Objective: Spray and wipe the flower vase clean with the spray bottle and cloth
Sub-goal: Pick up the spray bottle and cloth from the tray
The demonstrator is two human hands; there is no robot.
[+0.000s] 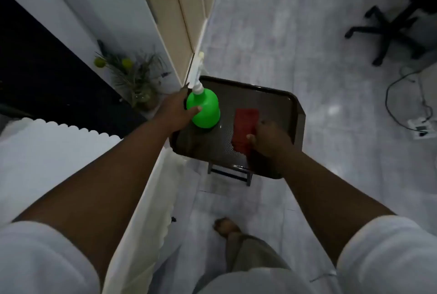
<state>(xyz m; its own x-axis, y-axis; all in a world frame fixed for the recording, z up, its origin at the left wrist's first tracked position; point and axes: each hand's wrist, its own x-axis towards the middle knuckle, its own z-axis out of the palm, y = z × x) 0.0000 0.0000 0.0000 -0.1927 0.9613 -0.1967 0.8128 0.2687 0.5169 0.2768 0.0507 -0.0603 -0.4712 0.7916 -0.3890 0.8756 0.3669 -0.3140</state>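
A green spray bottle (205, 110) with a white nozzle stands on a dark tray (272, 102) set on a small stool. My left hand (176, 110) is wrapped around the bottle's body, thumb across its front. A red cloth (244, 125) lies flat on the tray to the right. My right hand (267, 140) grips the cloth's near right edge. The glass flower vase (142, 97), holding green stems and two yellow-green balls, stands on the floor to the left, beside a cabinet.
A wooden cabinet (165, 9) rises behind the vase. A white scalloped-edged surface (59, 151) lies at the left. An office chair base (387, 33) and a power strip with cables (421, 128) are on the tiled floor at right. My foot (227, 226) is below.
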